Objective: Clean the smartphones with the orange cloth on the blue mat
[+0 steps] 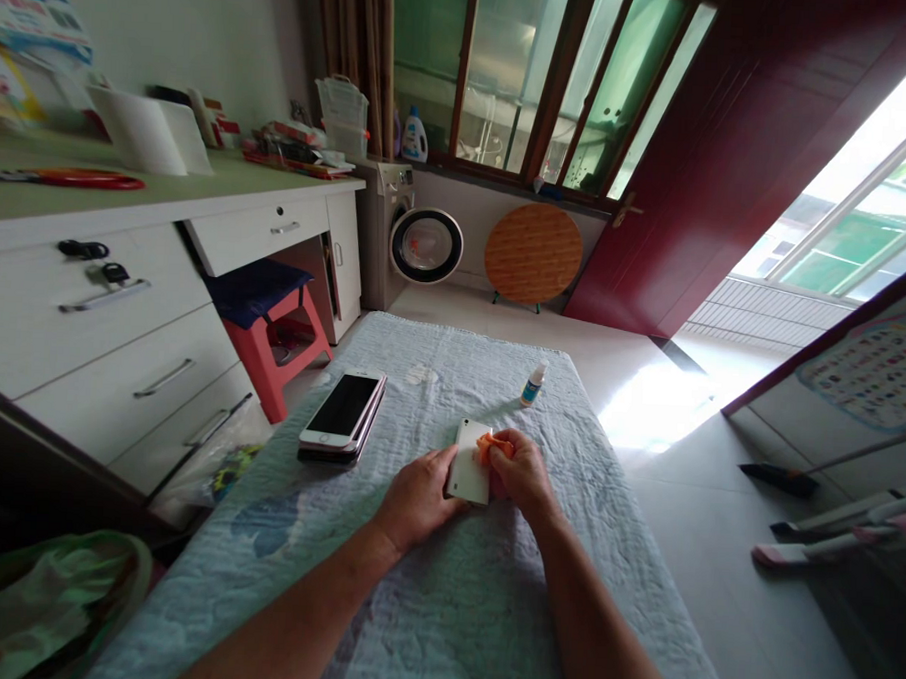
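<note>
A white smartphone is held back side up over the cloth-covered table, its camera at the top left corner. My left hand grips the phone by its left and lower edges, fingers closed. An orange cloth is pinched in my right hand and pressed against the phone's back near its right edge. To the left lies a stack of phones, the top one white with a dark screen facing up. Beyond my right hand a small spray bottle with a blue label stands upright.
On the left, a white desk carries a paper roll and red-handled pliers. A pink stool stands beneath it. A washing machine with its door open and a round wooden tabletop are at the back. A bin sits lower left.
</note>
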Available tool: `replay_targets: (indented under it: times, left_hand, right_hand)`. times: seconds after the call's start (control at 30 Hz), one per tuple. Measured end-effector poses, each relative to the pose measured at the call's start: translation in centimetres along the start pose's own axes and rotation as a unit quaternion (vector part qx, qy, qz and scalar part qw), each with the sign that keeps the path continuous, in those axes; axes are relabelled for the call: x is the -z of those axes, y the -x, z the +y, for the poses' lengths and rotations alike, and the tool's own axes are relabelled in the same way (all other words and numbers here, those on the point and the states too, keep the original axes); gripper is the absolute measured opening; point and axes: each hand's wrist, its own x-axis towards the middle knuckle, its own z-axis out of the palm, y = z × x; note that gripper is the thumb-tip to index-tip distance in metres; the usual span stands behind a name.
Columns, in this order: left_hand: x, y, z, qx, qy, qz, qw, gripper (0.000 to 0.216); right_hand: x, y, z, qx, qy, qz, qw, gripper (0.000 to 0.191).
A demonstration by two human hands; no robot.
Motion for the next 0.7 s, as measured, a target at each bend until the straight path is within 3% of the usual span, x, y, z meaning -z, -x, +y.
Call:
replay_targets:
  times: [0.2, 0.37, 0.5, 0.7]
  left_hand:
    - [0.0, 0.2, 0.0, 0.001, -0.053, -0.005, 0.999, 0.047]
    - [0.0, 0.3, 0.0, -0.047, -0.058, 0.011, 0.997, 0.052]
    - [-0.1, 0.2, -0.1, -0.063, -0.049, 0.015, 0.997, 0.046]
    - [-0.5, 0.1, -0.2, -0.065, -0.057, 0.027, 0.996, 0.046]
  right_hand:
    - [0.2, 0.1, 0.1, 0.153, 0.070, 0.027, 0.985, 0.030]
    - [0.2, 0.4, 0.1, 0.206, 0.137, -0.010, 0.969, 0.023]
    - [0.8, 0.8, -0.8, 0.221, 0.185, -0.066, 0.955, 0.021]
    - [2.3, 2.0, -2.8, 0.228, 0.181, -0.204, 0.935, 0.018]
